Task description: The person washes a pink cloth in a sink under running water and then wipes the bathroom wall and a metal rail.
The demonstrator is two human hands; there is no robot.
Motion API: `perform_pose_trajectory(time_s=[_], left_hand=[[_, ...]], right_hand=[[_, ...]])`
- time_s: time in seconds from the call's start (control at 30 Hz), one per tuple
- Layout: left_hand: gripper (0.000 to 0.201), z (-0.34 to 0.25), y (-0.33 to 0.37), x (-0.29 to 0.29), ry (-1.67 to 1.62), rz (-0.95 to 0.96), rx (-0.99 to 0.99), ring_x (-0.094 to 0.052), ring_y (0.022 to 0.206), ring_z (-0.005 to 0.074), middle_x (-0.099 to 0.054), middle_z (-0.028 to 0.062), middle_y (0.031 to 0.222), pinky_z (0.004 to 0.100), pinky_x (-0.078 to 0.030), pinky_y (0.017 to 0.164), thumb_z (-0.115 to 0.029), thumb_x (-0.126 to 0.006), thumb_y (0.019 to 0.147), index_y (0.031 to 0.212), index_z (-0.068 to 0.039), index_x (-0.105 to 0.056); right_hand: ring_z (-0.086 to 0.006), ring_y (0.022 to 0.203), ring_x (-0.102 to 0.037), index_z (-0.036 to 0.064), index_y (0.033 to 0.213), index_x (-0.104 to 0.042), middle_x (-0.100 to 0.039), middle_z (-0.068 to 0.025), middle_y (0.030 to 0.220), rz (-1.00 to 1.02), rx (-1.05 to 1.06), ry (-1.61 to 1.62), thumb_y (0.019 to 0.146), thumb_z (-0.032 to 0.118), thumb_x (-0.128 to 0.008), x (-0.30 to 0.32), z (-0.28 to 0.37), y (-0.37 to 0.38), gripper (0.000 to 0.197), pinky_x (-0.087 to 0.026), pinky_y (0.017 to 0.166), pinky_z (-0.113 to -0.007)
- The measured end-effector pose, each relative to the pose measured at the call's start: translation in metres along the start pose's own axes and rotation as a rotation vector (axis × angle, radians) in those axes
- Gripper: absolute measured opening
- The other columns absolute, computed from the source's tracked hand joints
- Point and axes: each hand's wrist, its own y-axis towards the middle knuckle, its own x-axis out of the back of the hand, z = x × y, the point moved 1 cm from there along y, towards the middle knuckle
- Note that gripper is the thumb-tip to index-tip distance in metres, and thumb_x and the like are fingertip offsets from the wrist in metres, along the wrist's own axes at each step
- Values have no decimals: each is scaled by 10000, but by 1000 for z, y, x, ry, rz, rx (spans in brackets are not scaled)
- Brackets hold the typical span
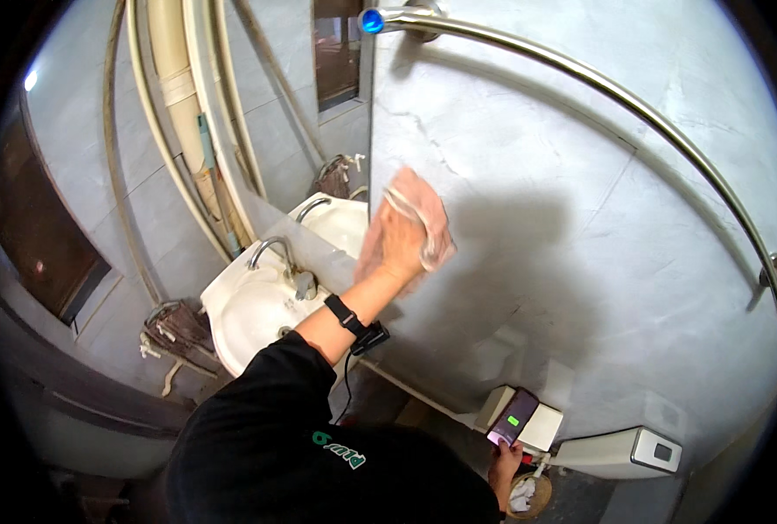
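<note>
My left hand (402,243) is raised against the grey marbled wall (511,288), just right of the mirror's edge. It grips a pink cloth (432,203), which is bunched around the fingers and partly hides them. On that wrist sits a black strap (343,314) with a small dark device (369,337) and a cable hanging from it. Low at the right, my right hand (502,465) holds a smartphone (512,419) with its lit screen upward, showing a green patch.
A white washbasin (240,319) with a curved faucet (271,249) stands left of my arm. Overhead a metal towel bar (572,65) crosses the wall. Pipes (175,87) rise at the left. Below lie a white boxy fixture (620,452) and a waste basket (537,502) holding white paper.
</note>
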Motion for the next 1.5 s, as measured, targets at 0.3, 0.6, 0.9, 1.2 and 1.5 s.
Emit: perform_pose_trajectory(time_s=[0.3,0.6,0.9,1.2,1.5], left_hand=[[698,51,-141,-44,-593,97,211,-294,1219,374,-350,214,1288,410,-248,1011,-147,-684,660,1244,31,-345],[436,113,-164,63,-378,-120,245,-489,940,228,-502,147,1056,308,-418,790,-91,-468,832,1237,30,-358],[596,155,-160,127,-1088,-398,337,-310,1223,162,-256,6,1382,297,-272,1013,-520,-274,902,1366,-152,-212],[335,172,-53,220,18,-259,-70,-475,1046,212,-478,163,1134,257,-396,897,-184,-449,888,1132,44,-462],[329,107,-85,160,-1341,355,603,-484,1064,166,-504,95,1148,281,-382,924,-68,-320,922,1224,38,-396]], right_hand=[[-110,536,-483,90,808,-447,-529,-17,717,35,17,-49,743,-7,-592,4,-3,8,186,-385,442,-225],[-144,600,-553,83,908,-463,-569,-46,755,27,41,-12,795,70,-590,16,-12,16,171,-424,491,-246],[-135,580,-557,115,880,-478,-577,-39,685,-247,-93,-57,853,329,-558,57,-16,-19,230,-458,516,-234],[-137,756,-568,85,929,-558,-582,-37,821,-283,-26,41,822,233,-608,33,-23,-59,189,-454,642,-252],[-129,749,-566,53,1029,-508,-595,-41,860,-339,-21,31,828,179,-565,-13,-11,-10,244,-458,665,-257]])
